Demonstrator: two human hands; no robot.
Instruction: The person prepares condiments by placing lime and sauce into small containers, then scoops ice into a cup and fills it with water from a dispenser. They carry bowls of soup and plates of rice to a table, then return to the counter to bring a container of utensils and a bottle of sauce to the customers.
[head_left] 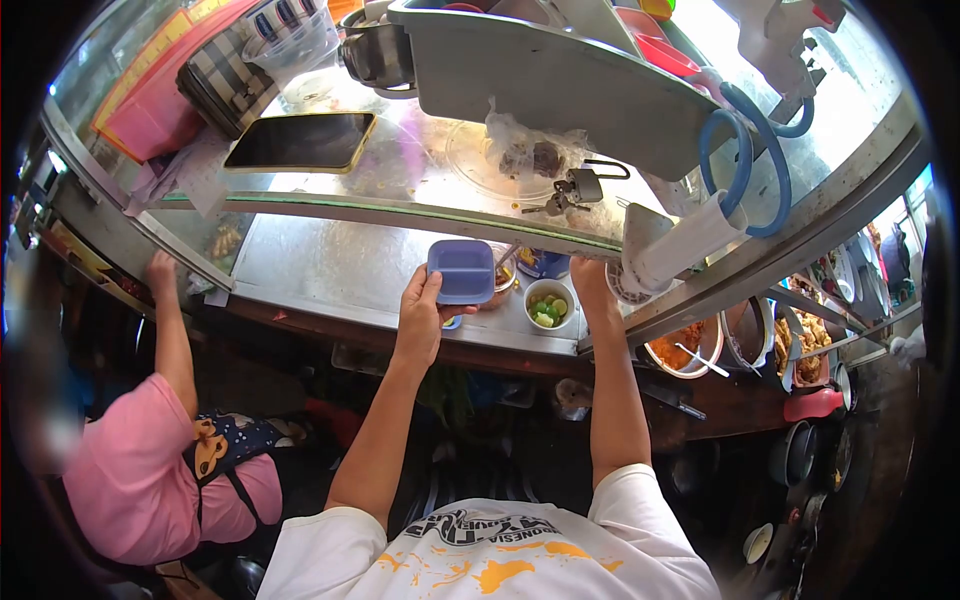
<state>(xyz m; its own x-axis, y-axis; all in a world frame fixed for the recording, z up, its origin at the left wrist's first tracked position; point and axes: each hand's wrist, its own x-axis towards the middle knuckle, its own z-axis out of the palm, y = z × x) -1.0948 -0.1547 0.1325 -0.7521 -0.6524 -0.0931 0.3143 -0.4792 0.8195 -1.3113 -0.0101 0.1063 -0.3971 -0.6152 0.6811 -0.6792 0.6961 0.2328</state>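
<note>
My left hand [421, 310] grips a small blue two-part dish [461, 272] by its left and lower edge. Both compartments look bare. Right behind the dish stands a container of reddish sauce [504, 284] with a spoon handle in it, partly covered by the dish. My right hand [592, 282] reaches in under the glass shelf, and its fingers are hidden behind the shelf's edge. Just left of that wrist sits a white bowl of cut green limes [547, 304]. A dark blue packet or tub [543, 263] shows partly behind the bowl.
On the glass shelf [400, 212] above lie a phone [300, 141], a padlock with keys [575, 188] and a grey bin [540, 85]. Blue-handled scissors [745, 150] hang at the right, above pots of food [685, 345]. A person in pink [140, 470] is at the left.
</note>
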